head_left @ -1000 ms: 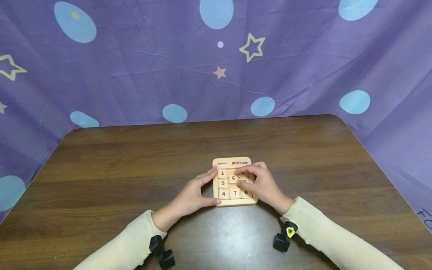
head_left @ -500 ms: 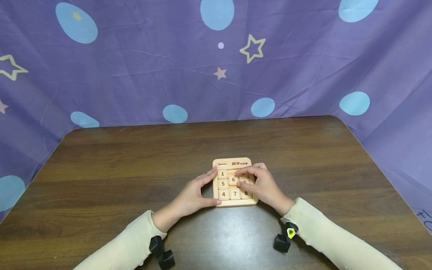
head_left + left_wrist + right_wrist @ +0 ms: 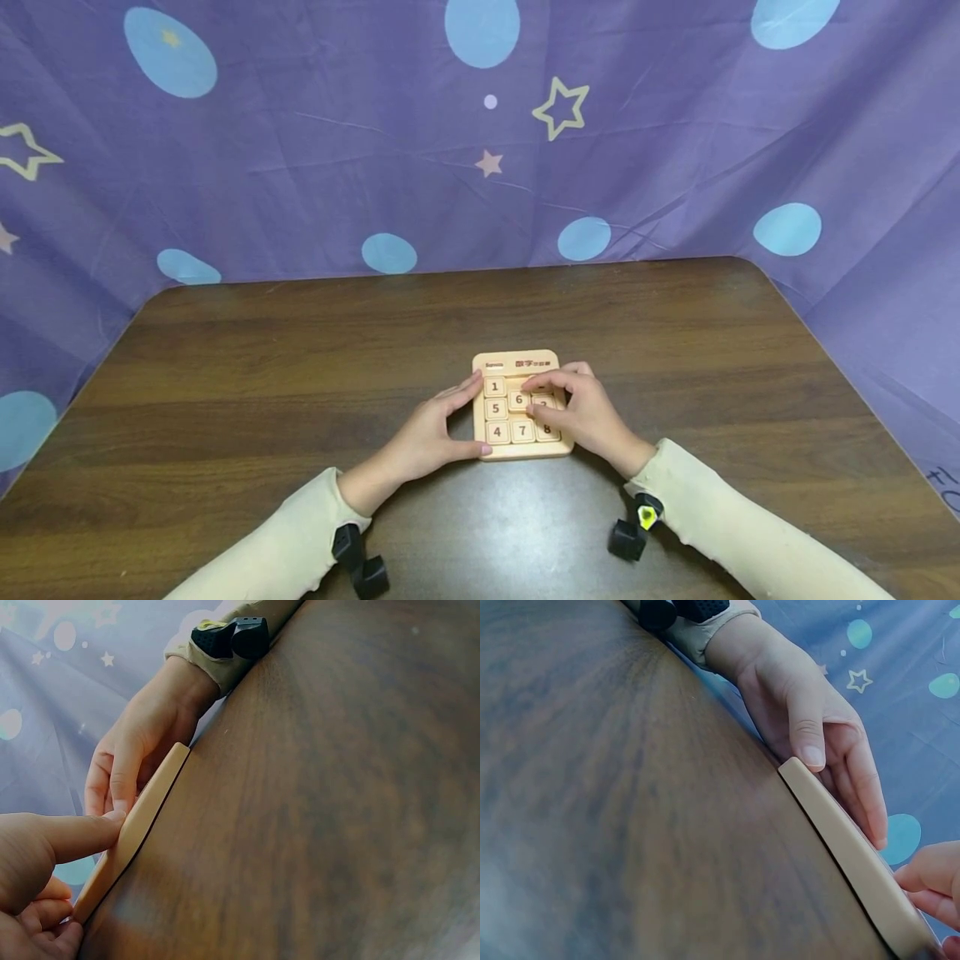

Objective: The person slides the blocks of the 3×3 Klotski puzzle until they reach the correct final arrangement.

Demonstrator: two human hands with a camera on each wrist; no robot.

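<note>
A light wooden number sliding puzzle [image 3: 517,451] lies flat on the table, facing me. Along its left side my left hand [image 3: 427,433] holds the frame, thumb at the near corner and fingertips by the far part. My right hand [image 3: 588,412] reaches in from the right, thumb and index finger pinching at the number 6 tile [image 3: 517,401]. That tile stands in the middle column with a narrow gap above and below it. Tiles 1, 5 and 4 fill the left column; 7 and 8 show in the bottom row. My right fingers partly cover the right-column tiles.
The brown wood-grain table [image 3: 300,350] spreads around the puzzle. Behind it hangs a purple cloth [image 3: 337,183] with stars and blue dots. A black wrist camera [image 3: 626,540] hangs under the right cuff, another camera [image 3: 371,575] under the left.
The number 6 tile has slid slightly toward me within its column, then stayed there over the last half second. Both hands keep almost the same place.
</note>
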